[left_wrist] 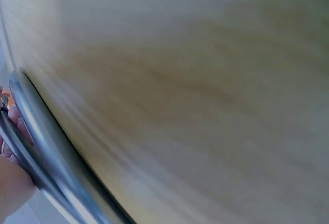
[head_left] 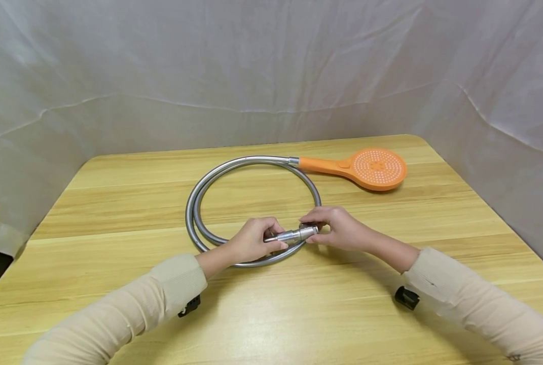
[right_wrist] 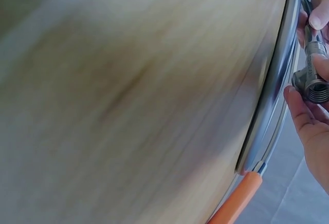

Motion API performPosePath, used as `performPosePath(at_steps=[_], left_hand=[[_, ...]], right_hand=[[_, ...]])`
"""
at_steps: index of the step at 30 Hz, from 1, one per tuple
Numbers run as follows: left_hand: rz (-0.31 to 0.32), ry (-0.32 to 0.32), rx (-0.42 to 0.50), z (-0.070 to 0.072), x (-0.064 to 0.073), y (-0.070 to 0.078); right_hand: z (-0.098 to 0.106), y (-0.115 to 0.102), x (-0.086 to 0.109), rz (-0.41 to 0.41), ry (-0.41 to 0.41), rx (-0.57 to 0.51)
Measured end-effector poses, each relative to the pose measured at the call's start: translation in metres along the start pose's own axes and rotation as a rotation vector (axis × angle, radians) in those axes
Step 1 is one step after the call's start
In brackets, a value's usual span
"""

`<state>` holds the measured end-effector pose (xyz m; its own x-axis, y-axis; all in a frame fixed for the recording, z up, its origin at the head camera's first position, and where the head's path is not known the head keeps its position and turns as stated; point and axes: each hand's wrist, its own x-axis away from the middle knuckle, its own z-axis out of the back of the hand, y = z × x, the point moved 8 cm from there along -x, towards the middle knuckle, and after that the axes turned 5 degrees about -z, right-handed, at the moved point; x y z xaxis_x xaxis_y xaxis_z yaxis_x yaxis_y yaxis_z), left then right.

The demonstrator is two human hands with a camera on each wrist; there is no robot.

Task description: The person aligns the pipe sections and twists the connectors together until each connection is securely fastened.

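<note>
A grey metal shower hose [head_left: 190, 213] lies coiled on the table, joined at the far side to the orange handle of a shower head [head_left: 377, 170]. Near the coil's front edge, my left hand [head_left: 252, 239] grips the free end of the hose. My right hand [head_left: 344, 230] pinches a silver threaded fitting [head_left: 307, 232] that sits in line with that end. In the right wrist view the fitting [right_wrist: 311, 80] shows an open mouth with inner threads and a side stub. How far the two parts are screwed together cannot be seen.
Pale wood-grain table [head_left: 116, 213] underneath, with rounded far corners. Light grey cloth [head_left: 271, 66] hangs behind it and on both sides. The shower head lies face up at the back right. A black wrist device [head_left: 406, 298] sits under the right sleeve.
</note>
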<state>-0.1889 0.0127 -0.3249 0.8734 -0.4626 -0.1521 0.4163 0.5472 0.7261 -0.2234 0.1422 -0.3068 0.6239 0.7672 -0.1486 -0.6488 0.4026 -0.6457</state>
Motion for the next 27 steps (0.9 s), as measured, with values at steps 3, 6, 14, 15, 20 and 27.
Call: performPosePath(at_steps=[3,6,14,15,20,27], left_hand=[[0.007,0.004,0.005,0.0003,-0.0001,-0.0006],[0.014,0.008,0.011,0.0005,-0.0002,-0.001],[0.045,0.01,0.024,0.0004,-0.0009,-0.0037],[0.045,0.009,0.024,0.0004,-0.0009,-0.0036],[0.049,0.007,0.027,0.0003,-0.0009,-0.0039],[0.035,0.02,0.03,0.0015,-0.0005,-0.0024]], right_hand=[[0.0,0.001,0.0003,-0.008,0.0,-0.004],[-0.0004,0.0021,0.0003,-0.022,-0.002,-0.008],[-0.0009,0.0033,-0.0003,-0.051,-0.007,-0.025],[-0.0009,0.0032,-0.0003,-0.051,-0.007,-0.025],[-0.0012,0.0043,-0.0006,-0.05,-0.012,-0.032],[-0.0025,0.0051,-0.0003,-0.054,-0.023,-0.058]])
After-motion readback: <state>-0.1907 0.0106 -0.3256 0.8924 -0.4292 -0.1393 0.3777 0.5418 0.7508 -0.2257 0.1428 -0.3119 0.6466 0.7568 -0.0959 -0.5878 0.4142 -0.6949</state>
